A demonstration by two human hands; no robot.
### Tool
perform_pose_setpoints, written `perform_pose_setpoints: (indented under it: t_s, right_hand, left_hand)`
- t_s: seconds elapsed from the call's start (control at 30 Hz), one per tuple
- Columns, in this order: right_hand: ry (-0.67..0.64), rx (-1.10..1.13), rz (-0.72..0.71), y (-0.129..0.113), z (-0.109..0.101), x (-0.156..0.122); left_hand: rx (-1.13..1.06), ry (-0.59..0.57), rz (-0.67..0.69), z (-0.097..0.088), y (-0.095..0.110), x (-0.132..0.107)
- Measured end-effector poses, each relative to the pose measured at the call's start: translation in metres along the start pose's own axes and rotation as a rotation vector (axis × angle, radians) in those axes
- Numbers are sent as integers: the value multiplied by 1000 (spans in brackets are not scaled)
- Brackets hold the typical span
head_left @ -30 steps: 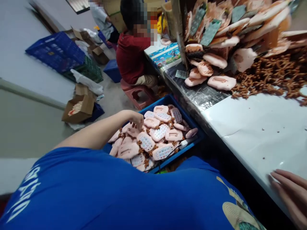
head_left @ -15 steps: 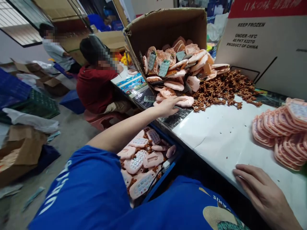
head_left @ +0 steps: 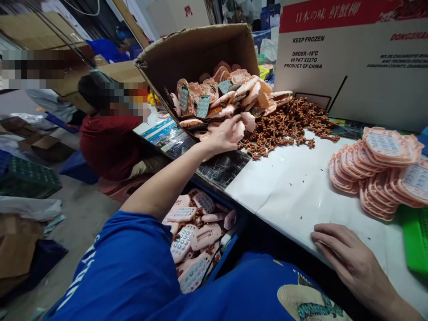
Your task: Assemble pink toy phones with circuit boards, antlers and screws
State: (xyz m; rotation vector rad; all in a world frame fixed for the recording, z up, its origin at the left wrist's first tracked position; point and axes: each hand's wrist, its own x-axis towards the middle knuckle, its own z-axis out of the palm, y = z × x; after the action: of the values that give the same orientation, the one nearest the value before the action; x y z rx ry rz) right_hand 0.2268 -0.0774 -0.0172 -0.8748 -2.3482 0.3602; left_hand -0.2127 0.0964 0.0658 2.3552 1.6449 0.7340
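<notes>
left hand (head_left: 222, 137) by cardboard box (head_left: 203, 49), on pink toy-phone shells (head_left: 248, 121); fingers half spread, can't tell grip; right hand (head_left: 349, 254) slack, empty

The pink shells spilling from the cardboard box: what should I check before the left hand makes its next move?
1. Left hand at the pink shells: ok.
2. Firm hold on one shell: cannot tell, the fingertips are unclear.
3. Cardboard box open toward the worker: ok.
4. Right hand holding nothing visible: ok, on the white tabletop.
5. Brown pieces kept apart from the shells: not ok, the heaps meet.
</notes>
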Motion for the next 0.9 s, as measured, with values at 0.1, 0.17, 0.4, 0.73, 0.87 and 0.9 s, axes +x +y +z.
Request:
perform_pose_setpoints:
  t_s: [0.1, 0.17, 0.4, 0.73, 0.87, 0.9]
  right_hand:
    - [8, 1, -5, 0, 0, 0]
    - [8, 11, 2, 1, 0, 0]
    - [19, 187, 210, 0, 0, 3]
    - [210, 1259, 766, -18, 1, 45]
    - [220, 1276, 858, -11, -11, 29]
    - [211, 1184, 877, -9, -15, 22]
  left_hand:
    - [-404, 151, -83, -15, 2, -4]
    - [-638, 219, -118, -22, 8, -6]
    - [-1059, 258, -74, -29, 61, -18]
    - [-1674, -108, -159, 56, 179, -53]
    - [-1826, -222, -297, 98, 191, -72]
    - [-1836, -228, -343, 106, 191, -76]
